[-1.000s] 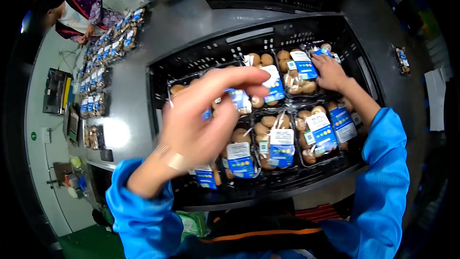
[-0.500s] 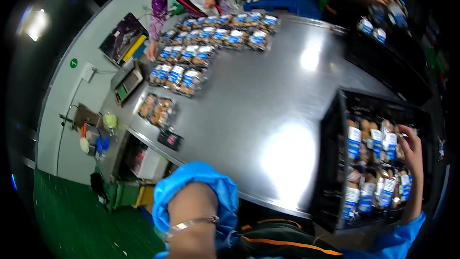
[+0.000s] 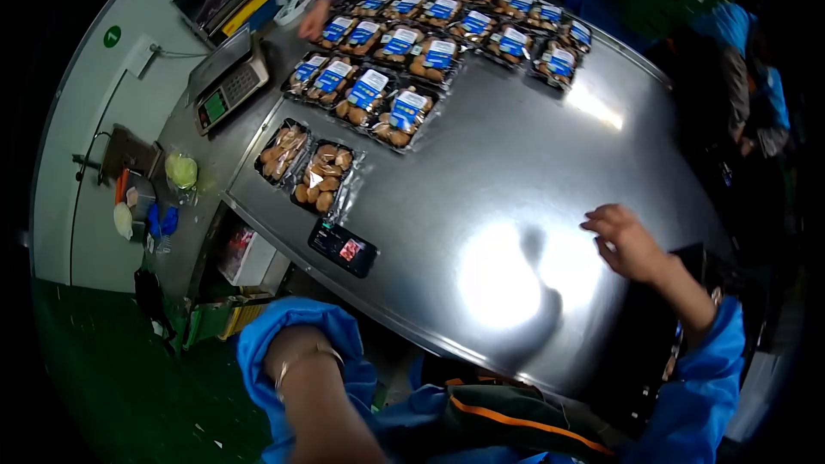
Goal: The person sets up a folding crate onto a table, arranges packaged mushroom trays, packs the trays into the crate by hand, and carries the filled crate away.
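Room: I'm seeing a pale wall, green flooring and a shiny steel table point(image 3: 447, 215), with the black phone point(image 3: 342, 247) near its edge as my landmark.
Plain packs: two film-wrapped trays of brown mushrooms point(image 3: 322, 176) lie just beyond the phone.
Labelled packs: rows of mushroom trays with blue-and-white labels point(image 3: 408, 110) sit farther beyond it, a co-worker's hand point(image 3: 315, 21) right by them.
Scale: the scale point(image 3: 232, 90) stands beyond the phone, off to the left.
Right hand: here I have the right hand point(image 3: 620, 242) well right of the phone, above the steel, fingers loosely bent, gripping nothing I can see.
Left hand: only its forearm shows, nearer me than the phone; I can't tell the grip.
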Demonstrator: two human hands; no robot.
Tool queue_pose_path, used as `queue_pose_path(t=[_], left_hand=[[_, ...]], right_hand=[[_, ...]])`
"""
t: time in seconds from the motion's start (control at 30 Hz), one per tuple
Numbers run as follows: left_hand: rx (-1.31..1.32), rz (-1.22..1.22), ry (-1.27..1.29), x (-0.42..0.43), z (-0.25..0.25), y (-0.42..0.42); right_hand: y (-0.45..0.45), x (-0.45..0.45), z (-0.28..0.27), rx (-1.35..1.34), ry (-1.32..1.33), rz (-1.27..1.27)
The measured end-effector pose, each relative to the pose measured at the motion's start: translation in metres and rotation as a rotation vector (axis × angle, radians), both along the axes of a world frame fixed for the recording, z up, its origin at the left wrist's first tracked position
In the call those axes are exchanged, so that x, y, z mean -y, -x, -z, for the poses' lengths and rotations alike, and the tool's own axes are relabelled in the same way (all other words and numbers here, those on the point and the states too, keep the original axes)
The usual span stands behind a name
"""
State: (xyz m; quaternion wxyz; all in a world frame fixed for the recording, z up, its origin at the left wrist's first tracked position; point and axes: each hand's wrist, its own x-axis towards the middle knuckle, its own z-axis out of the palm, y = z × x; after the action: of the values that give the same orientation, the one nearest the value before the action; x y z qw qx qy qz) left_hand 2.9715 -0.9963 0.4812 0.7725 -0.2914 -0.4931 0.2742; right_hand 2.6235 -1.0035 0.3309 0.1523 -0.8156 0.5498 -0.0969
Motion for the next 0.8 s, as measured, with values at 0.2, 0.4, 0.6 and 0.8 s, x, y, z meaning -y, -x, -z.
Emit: queue_pose_path(t=[0.2, 0.4, 0.6, 0.8], left_hand=[[1.226, -0.846, -1.560, 0.182, 0.178, -0.043], [1.144, -1.215, -1.379, 0.313, 0.301, -0.054], [1.214, -1.217, -1.319, 0.354, 0.329, -0.045], [1.279, -0.734, -1.466, 0.339, 0.337, -0.003]], right_hand=[[-0.032, 0.065, 0.132, 0.004, -0.243, 0.111], [-0.061, 0.086, 0.158, 0.228, -0.277, 0.269], [-0.046, 0.106, 0.173, 0.295, -0.265, 0.376], [0.035, 0.198, 0.204, 0.044, -0.021, 0.542]])
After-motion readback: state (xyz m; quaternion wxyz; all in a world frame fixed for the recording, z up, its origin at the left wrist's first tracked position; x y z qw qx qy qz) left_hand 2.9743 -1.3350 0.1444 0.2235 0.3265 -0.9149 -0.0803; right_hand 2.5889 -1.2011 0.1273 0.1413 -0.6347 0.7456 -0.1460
